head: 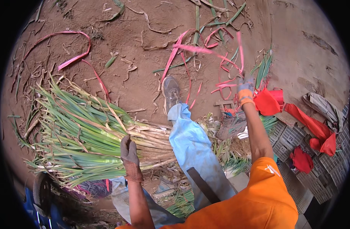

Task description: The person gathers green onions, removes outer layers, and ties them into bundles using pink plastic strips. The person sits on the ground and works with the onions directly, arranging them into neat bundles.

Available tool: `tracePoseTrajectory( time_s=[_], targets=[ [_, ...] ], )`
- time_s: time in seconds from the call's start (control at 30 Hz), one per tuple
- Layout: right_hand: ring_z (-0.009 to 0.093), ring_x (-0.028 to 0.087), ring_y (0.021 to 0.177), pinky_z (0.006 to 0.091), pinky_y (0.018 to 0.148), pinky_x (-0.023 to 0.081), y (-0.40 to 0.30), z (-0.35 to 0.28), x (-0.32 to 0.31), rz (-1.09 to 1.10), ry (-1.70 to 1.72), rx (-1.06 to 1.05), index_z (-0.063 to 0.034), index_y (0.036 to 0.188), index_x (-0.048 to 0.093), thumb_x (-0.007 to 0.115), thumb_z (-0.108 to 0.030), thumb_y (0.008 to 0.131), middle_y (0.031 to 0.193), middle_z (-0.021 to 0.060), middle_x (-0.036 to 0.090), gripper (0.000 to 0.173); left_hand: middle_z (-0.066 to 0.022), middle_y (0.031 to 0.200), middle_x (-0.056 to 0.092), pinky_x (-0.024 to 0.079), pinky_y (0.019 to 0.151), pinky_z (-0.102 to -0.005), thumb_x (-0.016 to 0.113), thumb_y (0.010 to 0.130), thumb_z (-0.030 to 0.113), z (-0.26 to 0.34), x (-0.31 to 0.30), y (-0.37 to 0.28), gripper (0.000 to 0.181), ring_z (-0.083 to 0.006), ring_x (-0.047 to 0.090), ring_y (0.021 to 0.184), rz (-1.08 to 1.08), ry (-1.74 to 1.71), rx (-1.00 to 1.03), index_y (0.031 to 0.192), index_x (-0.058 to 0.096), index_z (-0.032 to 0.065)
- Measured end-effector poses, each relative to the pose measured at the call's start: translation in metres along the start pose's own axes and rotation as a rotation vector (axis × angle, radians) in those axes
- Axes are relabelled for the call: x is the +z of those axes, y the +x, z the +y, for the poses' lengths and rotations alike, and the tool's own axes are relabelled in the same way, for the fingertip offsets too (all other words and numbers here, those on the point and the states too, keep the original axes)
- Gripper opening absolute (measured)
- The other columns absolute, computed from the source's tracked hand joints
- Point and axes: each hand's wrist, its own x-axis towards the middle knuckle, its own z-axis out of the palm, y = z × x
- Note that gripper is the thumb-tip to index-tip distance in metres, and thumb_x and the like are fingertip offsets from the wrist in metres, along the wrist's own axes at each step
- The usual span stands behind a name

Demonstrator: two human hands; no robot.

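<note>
A large heap of green onions [86, 134], with long green leaves and pale dry-skinned stalks, lies on the dirt before me. My left hand [129, 151], in a dark glove with a brown cuff, rests on top of the stalks with its fingers slightly apart. Farther forward on the right, my right hand [246, 84] wears a grey glove with an orange cuff. It is closed on a pink plastic strip [195, 49], whose loose ends swing out to the left and upward. My blue-covered leg [192, 140] stands against the stalk ends.
More pink strips [74, 58] are scattered on the dirt ground [114, 37] among dry leaves. Right of my leg stand a low stool [225, 103] and more onions [235, 160]. Plastic crates [289, 140] carry red cloth [312, 128]. A wheel [41, 194] is at lower left.
</note>
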Motion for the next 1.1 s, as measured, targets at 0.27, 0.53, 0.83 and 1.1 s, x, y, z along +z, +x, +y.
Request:
tracePoseTrajectory(
  time_s=[0.27, 0.53, 0.83, 1.1],
  targets=[
    [0.038, 0.050, 0.114, 0.0400, 0.095, 0.042, 0.001, 0.118, 0.066, -0.218, -0.799, 0.266, -0.0062, 0.119, 0.055, 0.057, -0.036, 0.083, 0.126, 0.0222, 0.050, 0.047, -0.0090, 0.104, 0.060, 0.041, 0.091, -0.0269, 0.051, 0.090, 0.004, -0.020, 0.050, 0.015, 0.021, -0.0169, 0.055, 0.098, -0.196, -0.005, -0.132, 0.108, 0.057, -0.0054],
    [0.030, 0.061, 0.090, 0.0438, 0.079, 0.051, -0.059, 0.230, 0.174, -0.529, -0.035, 0.841, -0.0028, 0.104, 0.056, 0.052, -0.035, 0.087, 0.101, 0.0163, 0.059, 0.037, -0.0075, 0.104, 0.063, 0.045, 0.081, -0.0262, 0.051, 0.092, 0.009, -0.027, 0.068, 0.023, 0.020, -0.0153, 0.059, 0.095, -0.200, -0.115, -0.333, 0.110, 0.057, -0.0002],
    [0.023, 0.055, 0.056, 0.0455, 0.070, 0.054, -0.026, 0.203, 0.120, -0.209, 0.779, 0.808, -0.0094, 0.079, 0.049, 0.046, -0.030, 0.088, 0.065, 0.0079, 0.053, 0.023, -0.0063, 0.101, 0.064, 0.049, 0.077, -0.0263, 0.051, 0.095, 0.020, -0.008, 0.065, 0.030, 0.025, -0.0141, 0.061, 0.089, -0.210, -0.274, -0.371, 0.111, 0.057, 0.0026],
    [0.013, 0.039, 0.046, 0.0416, 0.068, 0.054, -0.015, -0.016, 0.016, -0.461, 1.017, 0.416, -0.0145, 0.075, 0.038, 0.039, -0.036, 0.095, 0.059, -0.0010, 0.040, 0.030, -0.0073, 0.098, 0.063, 0.050, 0.074, -0.0266, 0.050, 0.094, 0.027, 0.031, 0.101, 0.033, 0.031, -0.0151, 0.062, 0.084, -0.381, -0.341, -0.339, 0.110, 0.056, 0.0017]
  ],
)
